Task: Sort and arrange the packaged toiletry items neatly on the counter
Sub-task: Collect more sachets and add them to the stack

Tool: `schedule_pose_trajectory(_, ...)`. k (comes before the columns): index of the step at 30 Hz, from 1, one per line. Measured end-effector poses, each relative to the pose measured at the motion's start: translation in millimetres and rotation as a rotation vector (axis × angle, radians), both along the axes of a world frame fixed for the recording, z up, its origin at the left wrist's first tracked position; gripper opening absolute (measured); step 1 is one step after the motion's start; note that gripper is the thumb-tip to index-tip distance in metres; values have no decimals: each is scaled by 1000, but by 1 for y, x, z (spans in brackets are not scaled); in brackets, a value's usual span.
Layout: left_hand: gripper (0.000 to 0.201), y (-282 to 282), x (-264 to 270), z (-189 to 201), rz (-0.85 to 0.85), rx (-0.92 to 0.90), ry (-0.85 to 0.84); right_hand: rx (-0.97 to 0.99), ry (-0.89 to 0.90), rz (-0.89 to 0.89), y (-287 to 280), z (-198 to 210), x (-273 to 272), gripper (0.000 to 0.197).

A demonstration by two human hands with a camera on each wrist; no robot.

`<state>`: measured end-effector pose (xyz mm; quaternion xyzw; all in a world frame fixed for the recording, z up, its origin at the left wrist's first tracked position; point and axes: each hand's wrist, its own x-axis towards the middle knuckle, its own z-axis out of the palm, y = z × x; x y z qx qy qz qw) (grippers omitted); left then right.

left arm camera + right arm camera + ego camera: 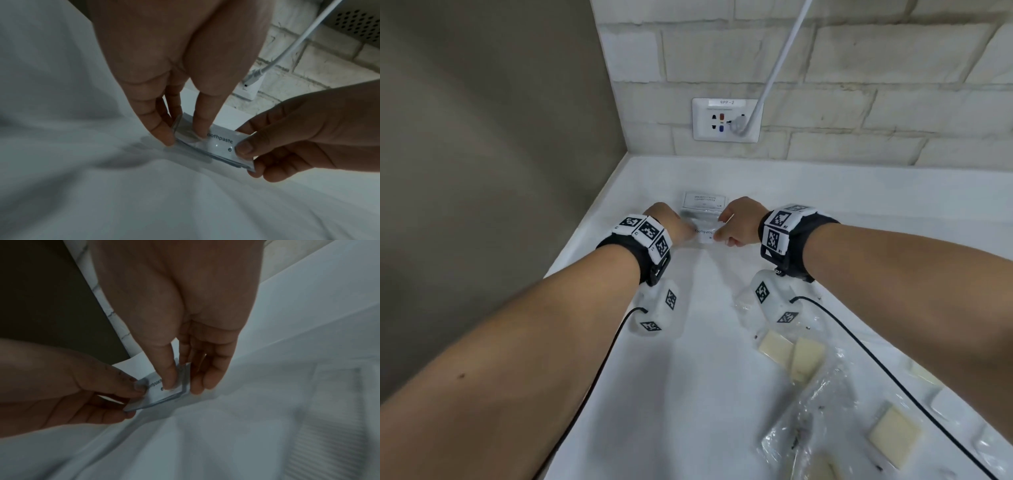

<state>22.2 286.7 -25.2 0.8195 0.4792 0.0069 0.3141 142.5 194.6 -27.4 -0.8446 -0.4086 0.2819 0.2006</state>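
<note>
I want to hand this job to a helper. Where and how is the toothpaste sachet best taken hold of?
Pinch the toothpaste sachet at its two short ends, coming in from either side, as the left hand and right hand do now. It is flat, thin and limp, so end pinches with a thumb on top probably keep it level above the counter.

The small white sachet (704,233) near the counter's far left corner carries the printed word "Toothpaste"; in the left wrist view only "oothpaste" shows, the first letter hidden behind a finger. The flat packet (705,199) just beyond it, toward the counter's back edge, bears two lines of small print too blurred to read. The wall socket plate (726,120) has a strip label reading "8PP-2".
</note>
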Motion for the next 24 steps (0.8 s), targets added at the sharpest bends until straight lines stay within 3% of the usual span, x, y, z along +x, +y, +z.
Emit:
schedule_pose_trajectory(4, 31, 15, 9, -7, -24, 55, 62, -96, -115, 52, 19, -7, 4, 10)
schedule_pose_trajectory(7, 28, 17, 14, -3, -80, 79, 119, -172, -205, 79, 30, -14, 2, 26)
schedule_pose_trajectory(9, 26, 17, 15, -3, -146, 112, 168, -238, -267, 126, 31, -14, 1, 15)
schedule_pose_trajectory(11, 36, 17, 16, -5, -174, 156, 176, -259, -327, 166, 31, -16, 3, 31)
schedule_pose_trajectory(14, 42, 18, 15, -7, -260, 178, 141, -212, -300, 170, 30, -15, 11, 37)
schedule_pose_trajectory(17, 59, 21, 15, -6, -351, 162, 157, -107, -126, 99, 32, -17, 24, 38)
schedule_pose_trajectory(20, 76, 22, 17, -9, -396, 150, 232, -69, -61, 60, 34, -21, 30, 36)
schedule_pose_trajectory(24, 63, 22, 24, -13, -453, 260, 335, -97, -76, 71, 39, -22, 27, 16)
